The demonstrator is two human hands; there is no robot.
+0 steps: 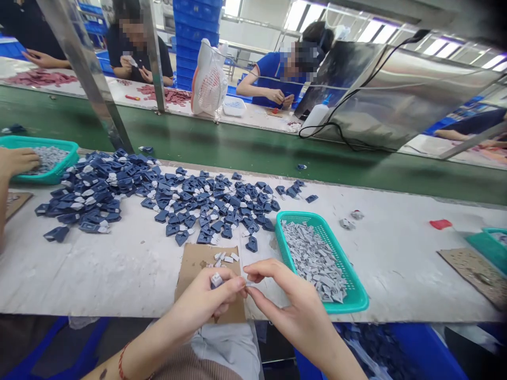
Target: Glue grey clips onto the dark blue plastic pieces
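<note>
My left hand (212,298) is closed above the cardboard pad, with a navy and pale grey plastic part (216,279) showing between its fingers. My right hand (291,301) meets it at the fingertips. Between the right thumb and index finger is a small light grey plastic piece (249,284), mostly hidden by the fingers. Several loose pale pieces (226,257) lie on the cardboard pad (190,264) just beyond my left hand. To the right of my right hand stands a green basket (358,295) filled with small grey plastic pieces (312,258).
A wide heap of navy plastic parts with pale tips (214,203) spreads across the white table (119,274). At the left, another person's hand (18,161) reaches into a second green basket (71,158). Beyond the green conveyor belt (245,150), several people work at another bench.
</note>
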